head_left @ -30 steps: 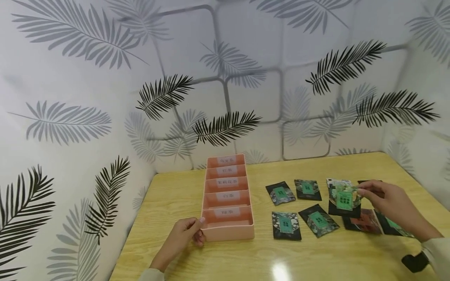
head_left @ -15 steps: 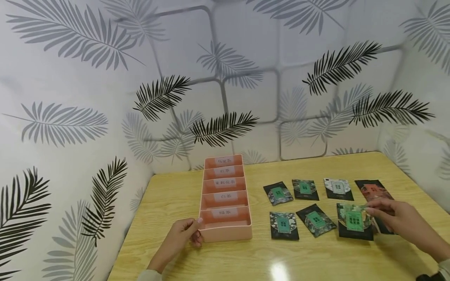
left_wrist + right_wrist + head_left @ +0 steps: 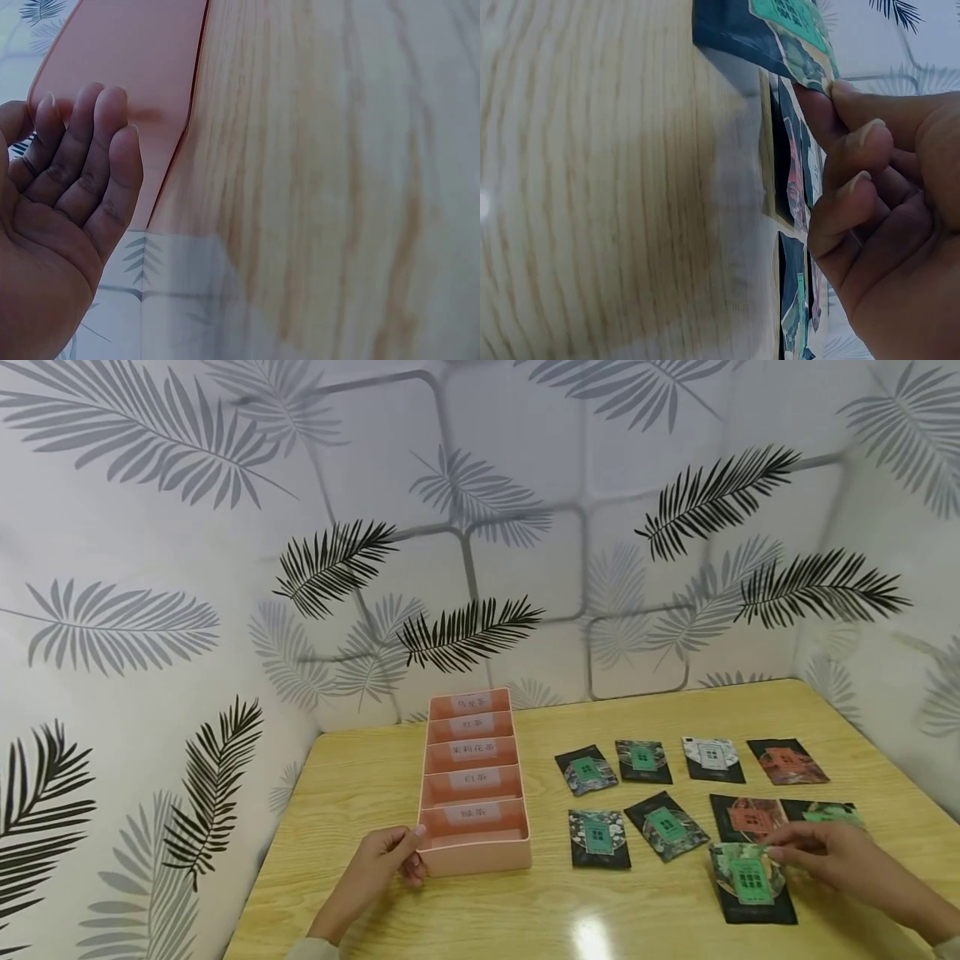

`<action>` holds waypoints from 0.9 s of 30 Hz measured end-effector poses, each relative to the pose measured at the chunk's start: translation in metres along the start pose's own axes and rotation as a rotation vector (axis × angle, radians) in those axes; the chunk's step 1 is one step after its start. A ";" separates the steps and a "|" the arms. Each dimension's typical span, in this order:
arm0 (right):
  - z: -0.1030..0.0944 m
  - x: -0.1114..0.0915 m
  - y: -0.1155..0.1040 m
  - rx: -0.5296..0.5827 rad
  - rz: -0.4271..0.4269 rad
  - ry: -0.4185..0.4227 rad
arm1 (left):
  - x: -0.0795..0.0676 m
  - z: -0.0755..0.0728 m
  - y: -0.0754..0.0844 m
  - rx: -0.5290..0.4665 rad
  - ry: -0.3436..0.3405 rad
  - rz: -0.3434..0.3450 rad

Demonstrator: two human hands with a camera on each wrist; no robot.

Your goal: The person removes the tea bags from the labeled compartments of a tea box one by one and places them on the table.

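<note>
A pink divided storage box [image 3: 474,858] stands on the table, its several compartments labelled in Chinese characters. My left hand [image 3: 380,868] grips its near left corner, thumb at the rim; in the left wrist view the fingers [image 3: 110,161] curl against the outer wall. With thumb and forefinger my right hand [image 3: 847,864] pinches the upper right corner of a black tea packet with a green label [image 3: 752,883]. That packet hangs tilted over the table's front right, and the right wrist view shows it [image 3: 772,37] clear of the wood.
Several flat packets lie in two rows right of the box, among them a white-labelled one [image 3: 712,759], a red-labelled one [image 3: 787,762] and a flower-patterned one [image 3: 598,838]. A green packet [image 3: 832,811] lies partly behind my right hand. Leaf-patterned cloth [image 3: 525,485] rises behind the table [image 3: 360,777].
My right hand has brought the pinched packet from over the other packets toward the table's front, uncovering the ones beneath. My left hand keeps its grip on the box.
</note>
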State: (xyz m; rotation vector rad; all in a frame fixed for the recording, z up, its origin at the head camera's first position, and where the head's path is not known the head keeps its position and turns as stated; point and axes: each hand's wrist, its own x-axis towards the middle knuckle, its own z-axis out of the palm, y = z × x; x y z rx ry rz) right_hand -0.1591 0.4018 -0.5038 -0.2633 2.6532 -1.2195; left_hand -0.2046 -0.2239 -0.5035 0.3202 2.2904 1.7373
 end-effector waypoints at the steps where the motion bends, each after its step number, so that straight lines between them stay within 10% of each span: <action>1: 0.000 0.000 0.000 0.007 0.009 -0.020 | 0.000 0.000 0.000 0.001 0.000 -0.002; 27: 0.010 0.003 -0.004 -0.194 0.052 0.025 | 0.000 -0.002 0.002 0.047 0.003 0.013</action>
